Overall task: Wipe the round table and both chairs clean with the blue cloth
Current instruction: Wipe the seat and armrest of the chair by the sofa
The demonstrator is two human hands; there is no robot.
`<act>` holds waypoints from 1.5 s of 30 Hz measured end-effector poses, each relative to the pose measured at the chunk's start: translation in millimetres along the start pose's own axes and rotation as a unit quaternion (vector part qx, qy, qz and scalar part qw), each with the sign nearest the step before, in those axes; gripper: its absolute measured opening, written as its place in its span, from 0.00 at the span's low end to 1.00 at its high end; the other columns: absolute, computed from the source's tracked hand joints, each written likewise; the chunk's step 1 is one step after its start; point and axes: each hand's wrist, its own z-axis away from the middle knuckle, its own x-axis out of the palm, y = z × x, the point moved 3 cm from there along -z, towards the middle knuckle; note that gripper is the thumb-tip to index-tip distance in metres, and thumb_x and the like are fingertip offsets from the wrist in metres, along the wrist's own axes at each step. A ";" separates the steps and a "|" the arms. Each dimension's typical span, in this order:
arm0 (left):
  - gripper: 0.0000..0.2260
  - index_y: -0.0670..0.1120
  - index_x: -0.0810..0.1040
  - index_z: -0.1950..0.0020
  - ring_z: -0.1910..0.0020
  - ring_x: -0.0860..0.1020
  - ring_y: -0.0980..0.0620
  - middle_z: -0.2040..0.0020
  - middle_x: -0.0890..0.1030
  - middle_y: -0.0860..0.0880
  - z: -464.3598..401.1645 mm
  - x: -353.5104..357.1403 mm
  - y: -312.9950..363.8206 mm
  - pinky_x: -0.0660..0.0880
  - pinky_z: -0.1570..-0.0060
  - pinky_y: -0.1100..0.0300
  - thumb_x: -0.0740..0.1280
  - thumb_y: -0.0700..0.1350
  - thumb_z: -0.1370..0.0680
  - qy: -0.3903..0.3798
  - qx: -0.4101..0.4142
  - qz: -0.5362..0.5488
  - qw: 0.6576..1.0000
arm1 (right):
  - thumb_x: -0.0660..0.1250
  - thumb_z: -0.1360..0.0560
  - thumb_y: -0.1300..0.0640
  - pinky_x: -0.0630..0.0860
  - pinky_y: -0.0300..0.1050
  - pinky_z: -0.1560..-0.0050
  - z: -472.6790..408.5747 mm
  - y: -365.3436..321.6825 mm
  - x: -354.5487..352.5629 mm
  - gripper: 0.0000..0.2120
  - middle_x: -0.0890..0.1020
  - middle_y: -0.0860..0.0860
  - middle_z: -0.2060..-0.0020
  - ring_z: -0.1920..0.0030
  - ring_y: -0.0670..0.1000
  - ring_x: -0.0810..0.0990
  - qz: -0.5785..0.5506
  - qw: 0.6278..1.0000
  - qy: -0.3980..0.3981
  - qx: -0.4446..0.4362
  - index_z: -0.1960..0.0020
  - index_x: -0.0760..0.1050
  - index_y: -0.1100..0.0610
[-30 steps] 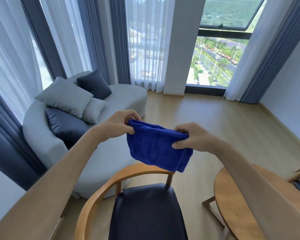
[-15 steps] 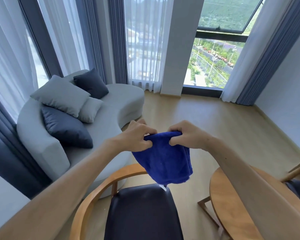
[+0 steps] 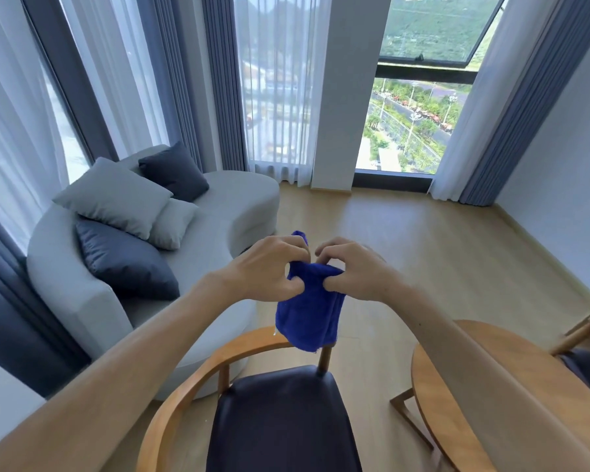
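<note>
Cloth (image 3: 309, 311): blue, bunched, pinched at its top by my left hand (image 3: 266, 269) and right hand (image 3: 356, 272), hanging above the chair (image 3: 283, 420). Table (image 3: 433, 386): at right.

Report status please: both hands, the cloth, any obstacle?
Left hand and right hand both pinch blue cloth, held in air above chair. Round table not touched. No obstacle seen.
</note>
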 end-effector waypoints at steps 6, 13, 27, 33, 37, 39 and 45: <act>0.03 0.43 0.81 0.62 0.58 0.75 0.55 0.57 0.80 0.50 0.0 -6.7 12.2 0.72 0.56 0.68 0.68 0.41 0.32 0.010 0.048 0.061 0.997 | 0.65 0.35 0.54 0.52 0.47 0.29 5.1 -0.8 0.4 0.09 0.58 0.41 0.25 0.24 0.44 0.48 -0.005 0.995 -0.028 -0.092 0.56 0.79 0.51; 0.03 0.44 0.81 0.65 0.57 0.76 0.57 0.49 0.76 0.53 -1.4 -9.7 7.5 0.70 0.55 0.71 0.70 0.40 0.31 0.017 0.028 0.069 0.997 | 0.64 0.35 0.55 0.73 0.45 0.45 5.9 -6.5 -6.0 0.08 0.77 0.47 0.50 0.47 0.48 0.74 -0.006 0.993 -0.029 -0.111 0.59 0.76 0.58; 0.30 0.48 0.69 0.36 0.46 0.80 0.49 0.43 0.79 0.49 12.8 19.1 -17.8 0.80 0.47 0.47 0.76 0.51 0.34 0.034 -0.179 0.366 0.913 | 0.65 0.26 0.71 0.78 0.36 0.58 2.4 -14.1 -17.8 0.22 0.80 0.47 0.51 0.53 0.43 0.81 -0.293 0.943 0.147 -0.063 0.41 0.69 0.48; 0.22 0.49 0.73 0.41 0.52 0.81 0.50 0.49 0.82 0.51 14.3 20.5 -23.1 0.80 0.49 0.50 0.73 0.52 0.32 0.021 -0.166 0.300 0.939 | 0.71 0.26 0.55 0.78 0.33 0.61 -4.7 -10.2 -11.5 0.18 0.80 0.44 0.50 0.52 0.46 0.80 -0.204 0.979 -0.011 0.009 0.40 0.70 0.45; 0.23 0.54 0.73 0.41 0.49 0.81 0.53 0.47 0.82 0.55 32.9 45.5 -44.6 0.80 0.51 0.57 0.76 0.55 0.32 -0.126 -0.224 0.358 0.898 | 0.70 0.25 0.57 0.73 0.38 0.60 -4.3 6.2 7.8 0.05 0.81 0.46 0.57 0.56 0.47 0.79 -0.203 0.976 0.051 0.052 0.51 0.75 0.50; 0.21 0.55 0.74 0.42 0.48 0.81 0.53 0.47 0.82 0.56 50.3 63.9 -61.9 0.79 0.52 0.60 0.76 0.54 0.32 -0.183 -0.249 0.379 0.872 | 0.70 0.25 0.56 0.72 0.40 0.59 -0.6 22.6 22.8 0.05 0.81 0.48 0.55 0.56 0.48 0.79 -0.235 0.965 0.076 0.091 0.50 0.76 0.52; 0.24 0.46 0.77 0.43 0.51 0.83 0.47 0.48 0.83 0.46 94.4 120.0 -129.2 0.80 0.56 0.56 0.81 0.47 0.36 -0.001 -0.398 0.504 0.767 | 0.72 0.27 0.61 0.79 0.45 0.59 12.3 80.2 103.9 0.10 0.82 0.54 0.54 0.57 0.51 0.81 -0.344 0.903 0.062 0.249 0.47 0.75 0.58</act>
